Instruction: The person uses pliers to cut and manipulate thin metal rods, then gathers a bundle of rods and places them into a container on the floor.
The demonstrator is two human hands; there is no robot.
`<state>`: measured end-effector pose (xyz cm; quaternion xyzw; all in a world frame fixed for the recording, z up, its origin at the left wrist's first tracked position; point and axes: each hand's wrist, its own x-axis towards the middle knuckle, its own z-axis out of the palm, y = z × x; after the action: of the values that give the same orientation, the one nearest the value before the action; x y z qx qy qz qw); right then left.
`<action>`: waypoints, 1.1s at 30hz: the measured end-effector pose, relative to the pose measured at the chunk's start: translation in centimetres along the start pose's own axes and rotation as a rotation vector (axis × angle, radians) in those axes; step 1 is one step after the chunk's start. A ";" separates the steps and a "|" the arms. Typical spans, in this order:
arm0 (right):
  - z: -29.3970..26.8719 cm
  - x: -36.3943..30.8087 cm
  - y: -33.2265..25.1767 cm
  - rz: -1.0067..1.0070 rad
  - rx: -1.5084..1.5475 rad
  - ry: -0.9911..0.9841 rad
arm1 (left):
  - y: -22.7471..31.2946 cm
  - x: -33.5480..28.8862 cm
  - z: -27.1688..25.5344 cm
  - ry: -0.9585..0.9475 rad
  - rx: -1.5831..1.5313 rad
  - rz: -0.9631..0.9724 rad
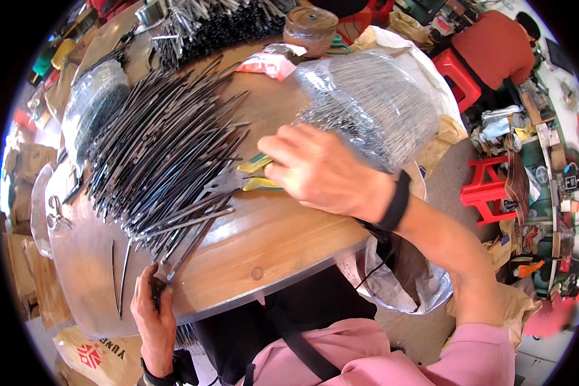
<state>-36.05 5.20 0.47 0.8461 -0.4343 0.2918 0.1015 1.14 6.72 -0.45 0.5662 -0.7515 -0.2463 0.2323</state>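
My right hand (325, 168) is closed round the yellow-green handles of a pair of pliers (224, 183), over the middle of the table. The pliers' grey jaws point left and lie over the edge of a wide heap of thin dark metal rods (167, 141). At the table's near edge, my left hand (153, 314) has its thumb and fingers pinched at the lower end of a thin dark strip (190, 249), which slants up toward the heap. Left of that hand, two loose thin rods (122, 278) lie apart from the heap.
A plastic-wrapped bundle of thin wires (379, 96) lies at the right. Beyond are a round brown tin (310, 29) and more dark rods (219, 32). Scissors (58, 213) lie far left. Red stools (486, 186) and a seated person in red (498, 48) are off to the right.
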 end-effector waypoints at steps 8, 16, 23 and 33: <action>-4.4 1.1 -1.9 0.111 -0.092 0.121 | 0.1 -1.8 -3.8 0.030 0.083 0.085; -3.0 0.8 -1.1 0.188 0.030 0.062 | -1.2 -5.5 -2.9 -0.030 -0.515 -0.508; 1.2 1.7 0.1 -0.040 -0.195 -0.050 | -0.6 -6.4 -1.8 -0.121 -0.860 -0.651; -8.3 0.2 -2.0 0.670 -0.119 0.400 | 3.3 -4.7 -1.0 -0.350 -1.540 -0.833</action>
<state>-37.71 9.81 7.51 0.5765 -0.6742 0.4423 0.1322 0.50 11.90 2.13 0.4343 -0.1357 -0.8303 0.3217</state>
